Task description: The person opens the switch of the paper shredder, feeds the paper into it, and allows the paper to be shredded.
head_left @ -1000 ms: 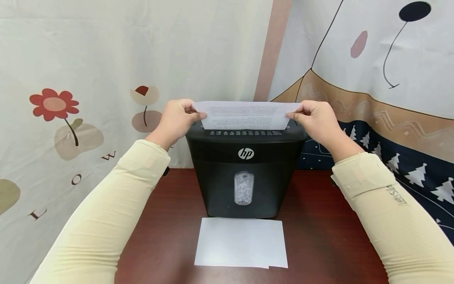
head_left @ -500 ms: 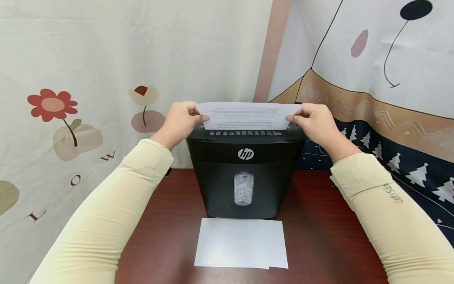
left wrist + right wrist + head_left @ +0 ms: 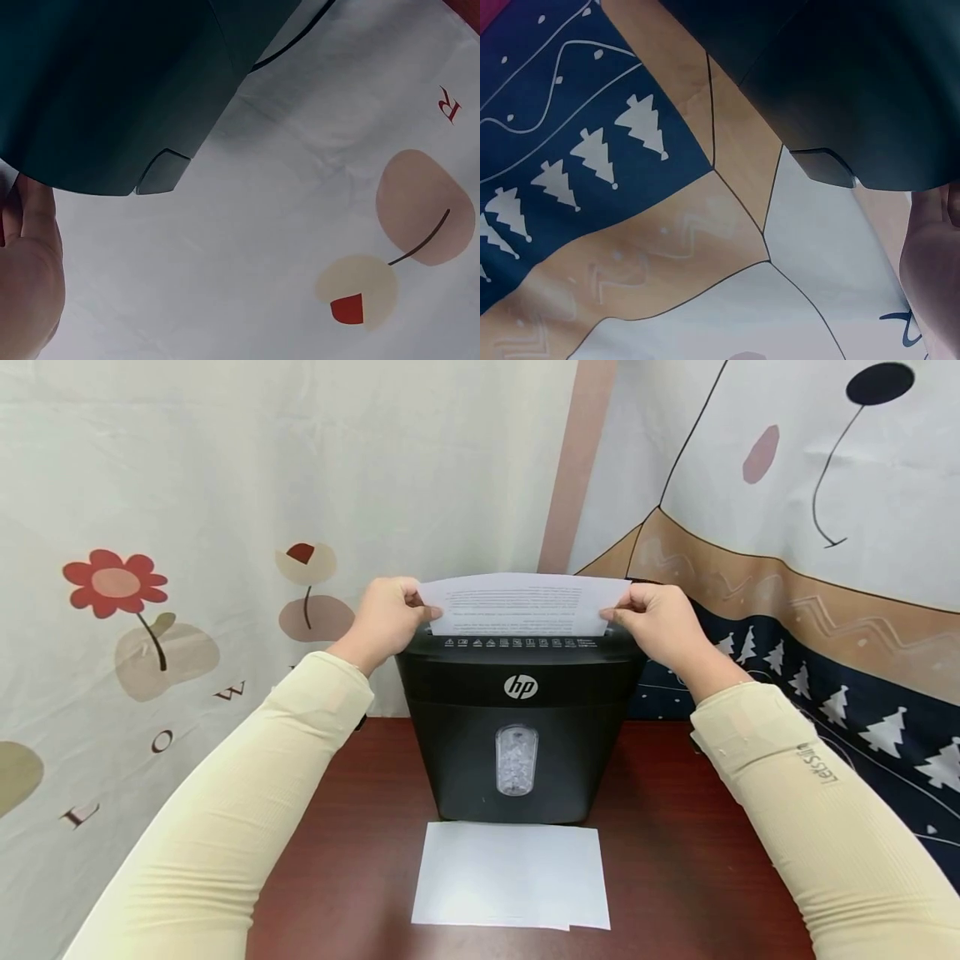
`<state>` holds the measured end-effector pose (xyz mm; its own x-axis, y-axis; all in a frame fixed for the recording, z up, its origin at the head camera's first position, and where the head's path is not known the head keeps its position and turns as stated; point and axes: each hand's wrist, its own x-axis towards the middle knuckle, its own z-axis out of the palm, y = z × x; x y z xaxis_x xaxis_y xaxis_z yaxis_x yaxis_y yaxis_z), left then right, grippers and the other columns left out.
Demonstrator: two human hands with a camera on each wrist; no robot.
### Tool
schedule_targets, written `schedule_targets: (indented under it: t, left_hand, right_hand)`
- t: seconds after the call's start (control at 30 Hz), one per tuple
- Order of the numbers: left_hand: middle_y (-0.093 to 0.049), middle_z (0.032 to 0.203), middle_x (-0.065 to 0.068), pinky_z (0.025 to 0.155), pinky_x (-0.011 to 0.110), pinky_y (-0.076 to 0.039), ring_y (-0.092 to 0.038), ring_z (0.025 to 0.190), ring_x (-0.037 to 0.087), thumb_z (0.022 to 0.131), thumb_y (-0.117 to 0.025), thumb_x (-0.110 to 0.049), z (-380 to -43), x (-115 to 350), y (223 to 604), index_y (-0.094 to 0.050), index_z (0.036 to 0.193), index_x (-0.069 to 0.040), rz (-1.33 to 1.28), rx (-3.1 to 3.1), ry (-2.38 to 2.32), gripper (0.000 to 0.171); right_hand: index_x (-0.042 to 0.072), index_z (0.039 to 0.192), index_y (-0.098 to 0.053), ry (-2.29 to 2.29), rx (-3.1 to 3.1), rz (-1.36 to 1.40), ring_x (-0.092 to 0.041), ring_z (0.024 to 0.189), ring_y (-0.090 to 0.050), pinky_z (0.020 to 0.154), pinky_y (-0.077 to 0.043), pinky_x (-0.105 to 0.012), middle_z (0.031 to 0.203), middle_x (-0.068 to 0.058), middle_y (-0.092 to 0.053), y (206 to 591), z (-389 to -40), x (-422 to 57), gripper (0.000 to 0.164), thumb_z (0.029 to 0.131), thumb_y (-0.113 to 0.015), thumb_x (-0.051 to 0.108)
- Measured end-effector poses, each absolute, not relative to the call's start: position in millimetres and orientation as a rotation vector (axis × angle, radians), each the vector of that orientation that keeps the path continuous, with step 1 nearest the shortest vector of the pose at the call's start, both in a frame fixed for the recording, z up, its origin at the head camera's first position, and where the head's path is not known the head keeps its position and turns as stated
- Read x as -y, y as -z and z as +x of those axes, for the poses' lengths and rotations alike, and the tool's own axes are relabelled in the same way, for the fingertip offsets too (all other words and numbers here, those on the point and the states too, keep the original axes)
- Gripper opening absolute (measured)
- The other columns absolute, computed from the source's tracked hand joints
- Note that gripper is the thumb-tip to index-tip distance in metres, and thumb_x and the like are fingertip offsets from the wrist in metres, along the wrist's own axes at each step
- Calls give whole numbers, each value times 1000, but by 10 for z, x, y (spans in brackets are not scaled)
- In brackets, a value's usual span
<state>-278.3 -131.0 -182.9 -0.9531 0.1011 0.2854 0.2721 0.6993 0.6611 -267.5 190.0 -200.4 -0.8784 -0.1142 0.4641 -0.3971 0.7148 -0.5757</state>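
Note:
A printed sheet of paper stands upright at the top slot of a black HP paper shredder, its lower edge hidden there. My left hand pinches the sheet's left side between thumb and fingers. At the opposite side, my right hand pinches it the same way. Shreds show through the shredder's small front window. In the left wrist view, part of the left hand appears beside the shredder's dark side. The right wrist view catches part of the right hand under the shredder's edge.
White sheets of paper lie in a stack on the dark red table, just in front of the shredder. Patterned curtains hang close behind it. A black cord runs from the shredder in the left wrist view.
Both hands have moved slightly inward along the sheet's sides, still pinching it. The sheet's top edge now bows up a little in the middle. The shredder and the stack stay put.

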Motion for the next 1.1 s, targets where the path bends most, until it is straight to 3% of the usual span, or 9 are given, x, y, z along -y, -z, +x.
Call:
schedule_targets:
  t: [0.17, 0.37, 0.57, 0.83, 1.1]
  left_hand:
    - [-68, 100, 18, 61, 30, -34, -53, 84, 25, 91, -66, -9, -2775, 1294, 1846, -59, 76, 2, -323, 2704, 1016, 20]
    - [-69, 106, 18, 69, 31, -41, -60, 96, 27, 91, -65, -7, -2764, 1285, 1871, -63, 83, 3, -345, 2724, 1015, 13]
    - [-68, 92, 16, 68, 31, -41, -57, 90, 26, 90, -66, -7, -2744, 1295, 1877, -61, 80, 0, -346, 2700, 1023, 13]
    - [-68, 104, 18, 79, 34, -47, -59, 101, 28, 91, -65, -6, -2748, 1286, 1900, -66, 93, 2, -311, 2725, 1038, 9]
    - [-66, 102, 16, 88, 38, -46, -55, 99, 27, 92, -63, -7, -2758, 1273, 1927, -67, 98, 0, -290, 2742, 1000, 10]
  right_hand:
    - [-1, 86, -70, -932, 2580, 379, -24, 76, -49, 59, -36, -30, 90, -18, -67, 2046, -2687, -1909, 16, 92, -66, 13]
    - [0, 85, -70, -900, 2597, 370, -25, 79, -52, 61, -38, -31, 95, -18, -69, 2070, -2690, -1903, 15, 91, -67, 14]
    - [1, 86, -70, -911, 2587, 377, -25, 78, -52, 62, -38, -31, 88, -17, -68, 2057, -2678, -1897, 15, 91, -68, 15]
    - [1, 100, -73, -913, 2623, 377, -24, 88, -56, 68, -43, -26, 105, -18, -69, 2067, -2664, -1900, 16, 92, -66, 14]
    - [4, 103, -73, -874, 2639, 384, -26, 92, -56, 78, -48, -38, 103, -17, -69, 2079, -2657, -1891, 16, 93, -64, 12]
